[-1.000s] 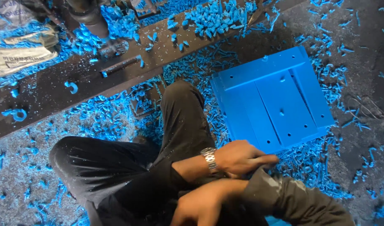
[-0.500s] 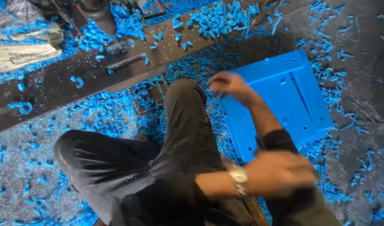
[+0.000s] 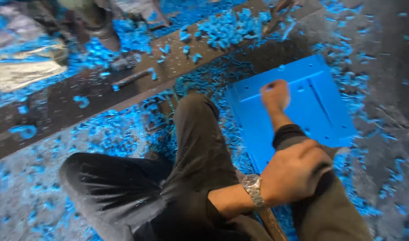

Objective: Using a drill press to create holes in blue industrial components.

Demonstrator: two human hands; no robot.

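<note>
A flat blue plastic panel (image 3: pixel 316 107) with small holes and a groove lies on the floor beside my bent knee (image 3: pixel 193 116). My right hand (image 3: pixel 275 95) is over its upper middle. It is blurred and curled into a fist, and I see nothing in it. My left hand (image 3: pixel 298 172), with a metal watch (image 3: pixel 252 187) on the wrist, is closed low in front of me. It sits on top of a brown wooden handle (image 3: pixel 271 223) whose lower end runs out of view.
Blue plastic shavings (image 3: pixel 227 29) cover the dark floor all round. A long dark beam (image 3: pixel 124 93) runs diagonally across the upper left, with a small dark tool (image 3: pixel 131 78) on it. Crumpled sacks (image 3: pixel 30 67) and someone's shoe (image 3: pixel 95 27) lie beyond.
My right hand has gone from the panel's left corner to its upper middle and curled into a fist. My left hand stays low and closed. The view has shifted slightly.
</note>
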